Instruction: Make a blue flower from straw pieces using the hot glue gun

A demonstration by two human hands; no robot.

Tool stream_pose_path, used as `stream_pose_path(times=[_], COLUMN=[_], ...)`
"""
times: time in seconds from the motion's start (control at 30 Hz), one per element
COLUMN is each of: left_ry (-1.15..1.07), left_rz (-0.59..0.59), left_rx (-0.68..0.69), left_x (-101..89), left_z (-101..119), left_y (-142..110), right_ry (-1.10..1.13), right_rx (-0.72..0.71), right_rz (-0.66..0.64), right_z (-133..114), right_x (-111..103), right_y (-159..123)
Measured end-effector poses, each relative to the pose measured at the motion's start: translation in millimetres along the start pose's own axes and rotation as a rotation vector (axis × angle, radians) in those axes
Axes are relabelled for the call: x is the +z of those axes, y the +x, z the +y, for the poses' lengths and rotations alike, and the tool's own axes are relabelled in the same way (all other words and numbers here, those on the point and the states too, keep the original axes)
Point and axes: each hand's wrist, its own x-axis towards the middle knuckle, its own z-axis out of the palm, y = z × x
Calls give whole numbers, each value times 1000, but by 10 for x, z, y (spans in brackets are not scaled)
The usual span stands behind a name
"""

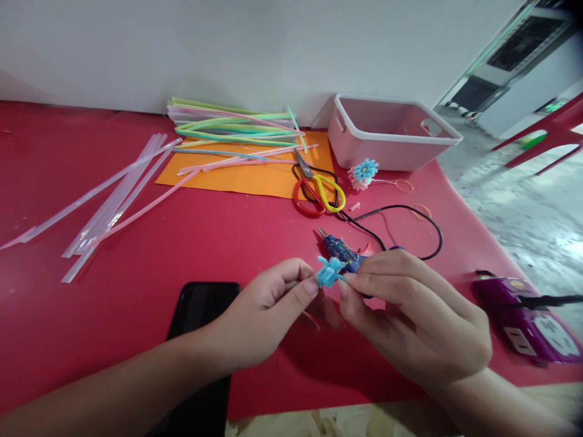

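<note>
My left hand point(268, 309) and my right hand point(410, 309) meet above the red table point(136, 255), both pinching a small blue bundle of cut straw pieces point(328, 271) between thumb and fingers. Right behind the bundle lies a blue glue gun point(339, 247) with its nozzle pointing to the back left; its black cable point(410, 212) loops off to the right. A finished blue and pink straw flower point(363, 172) lies farther back beside the bin.
Red and yellow scissors point(316, 191) lie on an orange sheet point(246, 173) under several coloured straws point(232, 124). Clear glue sticks point(113, 194) spread at the left. A black phone point(200, 309) lies under my left forearm. A white bin point(387, 130) and a purple power strip point(528, 318) sit right.
</note>
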Motion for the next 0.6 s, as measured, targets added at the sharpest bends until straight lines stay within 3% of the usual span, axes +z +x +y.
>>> stream_pose_path(times=[0.27,0.6], left_ry=[-3,-55], left_rz=[-4,-94], left_rx=[3,-29], left_x=[18,3], left_z=[24,9], left_y=[-2,-12], right_ry=[-64,-26], right_rx=[-83,-100], right_rz=[-37,-40], right_z=[0,1], right_x=[-16,-26], right_y=[33,-9])
